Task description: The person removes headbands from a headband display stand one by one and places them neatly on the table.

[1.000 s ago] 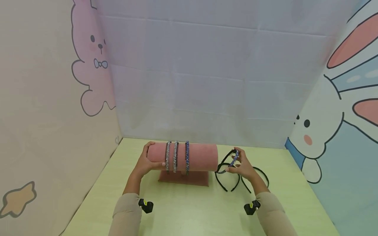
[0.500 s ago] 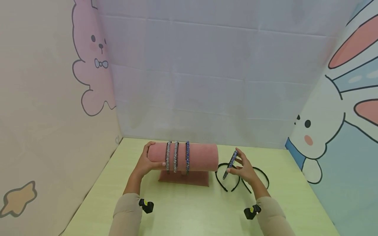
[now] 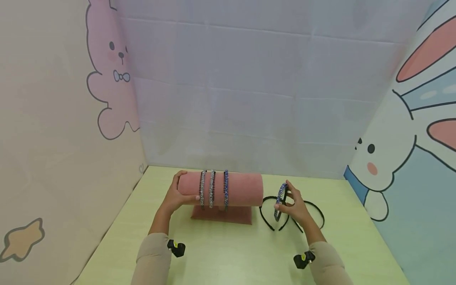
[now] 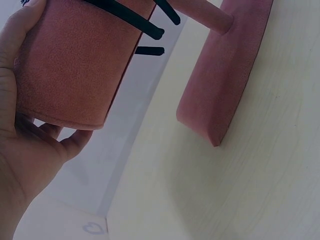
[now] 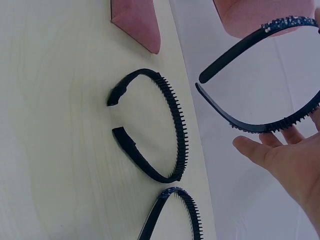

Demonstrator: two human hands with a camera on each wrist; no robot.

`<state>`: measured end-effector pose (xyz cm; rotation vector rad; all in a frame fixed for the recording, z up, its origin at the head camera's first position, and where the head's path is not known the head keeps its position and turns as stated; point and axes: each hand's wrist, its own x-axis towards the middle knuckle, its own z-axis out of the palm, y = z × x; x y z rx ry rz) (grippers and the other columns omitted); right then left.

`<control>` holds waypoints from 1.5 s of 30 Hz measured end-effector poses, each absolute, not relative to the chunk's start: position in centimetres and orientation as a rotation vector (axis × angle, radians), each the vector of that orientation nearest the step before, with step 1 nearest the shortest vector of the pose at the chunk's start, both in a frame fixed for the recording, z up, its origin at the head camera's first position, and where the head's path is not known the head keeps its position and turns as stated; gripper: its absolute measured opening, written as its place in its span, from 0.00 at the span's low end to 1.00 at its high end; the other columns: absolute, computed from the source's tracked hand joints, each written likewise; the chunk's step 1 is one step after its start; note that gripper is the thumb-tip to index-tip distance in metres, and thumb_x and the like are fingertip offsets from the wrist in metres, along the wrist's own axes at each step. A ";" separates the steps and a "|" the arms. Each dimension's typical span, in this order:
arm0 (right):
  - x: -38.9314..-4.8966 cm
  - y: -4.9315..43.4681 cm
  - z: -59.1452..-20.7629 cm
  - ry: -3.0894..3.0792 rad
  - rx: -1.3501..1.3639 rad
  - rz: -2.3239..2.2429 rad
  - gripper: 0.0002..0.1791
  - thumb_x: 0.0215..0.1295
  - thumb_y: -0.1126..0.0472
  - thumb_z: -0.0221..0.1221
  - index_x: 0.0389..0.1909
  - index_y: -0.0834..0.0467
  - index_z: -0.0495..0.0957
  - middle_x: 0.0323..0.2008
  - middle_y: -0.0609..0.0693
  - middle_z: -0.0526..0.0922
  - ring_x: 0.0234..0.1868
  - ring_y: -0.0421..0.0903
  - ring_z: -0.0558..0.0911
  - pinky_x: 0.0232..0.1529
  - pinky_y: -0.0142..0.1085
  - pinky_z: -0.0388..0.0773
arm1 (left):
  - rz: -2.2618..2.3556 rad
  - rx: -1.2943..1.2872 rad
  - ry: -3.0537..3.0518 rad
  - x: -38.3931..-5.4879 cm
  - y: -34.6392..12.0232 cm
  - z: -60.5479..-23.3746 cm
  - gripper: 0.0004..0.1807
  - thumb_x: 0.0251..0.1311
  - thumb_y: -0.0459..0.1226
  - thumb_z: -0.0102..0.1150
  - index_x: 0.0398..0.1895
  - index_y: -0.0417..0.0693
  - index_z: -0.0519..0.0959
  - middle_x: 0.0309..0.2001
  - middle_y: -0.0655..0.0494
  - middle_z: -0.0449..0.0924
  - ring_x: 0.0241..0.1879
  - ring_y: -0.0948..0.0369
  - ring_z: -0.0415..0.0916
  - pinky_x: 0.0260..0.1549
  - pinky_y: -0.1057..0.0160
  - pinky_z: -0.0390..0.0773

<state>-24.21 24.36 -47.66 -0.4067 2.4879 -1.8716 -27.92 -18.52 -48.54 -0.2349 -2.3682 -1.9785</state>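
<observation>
A pink padded headband stand holds a horizontal roll (image 3: 246, 190) above its flat base (image 3: 221, 216). My left hand (image 3: 174, 198) grips the roll's left end, thumb in front and fingers behind, as the left wrist view shows. Around the roll sit two silver glitter headbands (image 3: 202, 190) and a blue glitter headband (image 3: 226, 190). To the right of the roll, my right hand (image 3: 296, 206) pinches another blue glitter headband (image 3: 281, 194), raised over the table. In the right wrist view that headband (image 5: 230, 57) appears with its two black ends near each other, toward the stand.
Two toothed headbands lie on the pale table (image 3: 228, 257): one (image 5: 177, 125) below the held one, another (image 3: 323, 215) partly behind my right forearm. A white sheet (image 3: 228, 99) hangs behind, with cartoon-printed walls (image 3: 384, 158) at both sides.
My right hand has turned the held headband: its ends pointed left toward the roll, then it stood nearly edge-on, and now it is a narrow upright loop. My left hand has stayed put.
</observation>
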 end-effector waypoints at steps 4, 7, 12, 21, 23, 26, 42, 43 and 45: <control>-23.9 24.3 -47.3 2.519 -0.395 -1.850 0.51 0.55 0.66 0.62 0.72 0.61 0.38 0.66 0.71 0.39 0.63 0.71 0.50 0.54 0.64 0.58 | -1.968 -0.219 -2.377 -28.1 -18.6 -49.0 0.57 0.30 0.35 0.80 0.65 0.63 0.54 0.60 0.51 0.61 0.51 0.46 0.67 0.45 0.50 0.72; -23.6 24.4 -47.4 2.545 -0.366 -1.825 0.51 0.55 0.65 0.62 0.72 0.60 0.39 0.66 0.70 0.37 0.63 0.70 0.49 0.53 0.63 0.60 | -1.967 -0.215 -2.384 -28.1 -18.5 -49.0 0.58 0.30 0.35 0.80 0.66 0.63 0.53 0.61 0.50 0.60 0.52 0.45 0.67 0.45 0.49 0.72; -23.3 24.6 -47.8 2.566 -0.306 -1.823 0.51 0.55 0.64 0.63 0.72 0.61 0.40 0.67 0.70 0.38 0.63 0.69 0.49 0.53 0.62 0.59 | -1.962 -0.203 -2.397 -28.1 -18.5 -49.1 0.58 0.31 0.35 0.80 0.67 0.61 0.52 0.62 0.49 0.59 0.52 0.44 0.66 0.46 0.48 0.71; -23.8 26.0 -50.0 2.537 -0.214 -1.866 0.52 0.56 0.63 0.64 0.72 0.61 0.38 0.68 0.68 0.37 0.66 0.67 0.44 0.57 0.60 0.56 | -1.964 -0.207 -2.386 -28.2 -18.5 -49.0 0.58 0.30 0.35 0.80 0.67 0.60 0.53 0.60 0.50 0.60 0.52 0.44 0.67 0.45 0.48 0.72; -23.9 26.4 -50.8 2.550 -0.188 -1.855 0.52 0.56 0.62 0.65 0.72 0.59 0.38 0.69 0.65 0.38 0.66 0.66 0.44 0.57 0.59 0.57 | -1.959 -0.203 -2.401 -28.2 -18.5 -49.0 0.59 0.30 0.36 0.80 0.67 0.61 0.53 0.61 0.50 0.59 0.52 0.44 0.66 0.45 0.49 0.72; -24.0 26.8 -51.7 2.577 -0.162 -1.830 0.52 0.57 0.59 0.64 0.73 0.54 0.38 0.70 0.63 0.38 0.67 0.64 0.45 0.57 0.58 0.58 | -1.978 -0.178 -2.418 -28.2 -18.6 -48.9 0.59 0.30 0.36 0.81 0.67 0.64 0.53 0.62 0.51 0.59 0.52 0.44 0.66 0.44 0.49 0.72; -23.1 28.7 -52.4 2.629 -0.034 -1.777 0.52 0.58 0.56 0.63 0.73 0.53 0.38 0.70 0.63 0.41 0.67 0.64 0.45 0.57 0.61 0.56 | -1.967 -0.184 -2.446 -26.7 -18.2 -46.6 0.59 0.33 0.36 0.79 0.68 0.58 0.51 0.63 0.48 0.58 0.53 0.44 0.66 0.45 0.49 0.72; -23.0 28.8 -52.4 2.629 -0.028 -1.776 0.52 0.58 0.56 0.63 0.73 0.54 0.38 0.70 0.63 0.41 0.67 0.64 0.45 0.56 0.61 0.55 | -1.968 -0.184 -2.445 -26.8 -18.2 -46.7 0.59 0.32 0.36 0.79 0.68 0.58 0.51 0.63 0.48 0.58 0.53 0.43 0.66 0.45 0.49 0.72; -22.8 29.1 -52.5 2.632 -0.017 -1.773 0.52 0.58 0.56 0.63 0.73 0.55 0.37 0.69 0.64 0.41 0.67 0.64 0.46 0.56 0.61 0.55 | -1.974 -0.186 -2.443 -26.8 -18.1 -46.7 0.58 0.32 0.35 0.79 0.68 0.59 0.51 0.63 0.48 0.58 0.53 0.43 0.66 0.45 0.49 0.72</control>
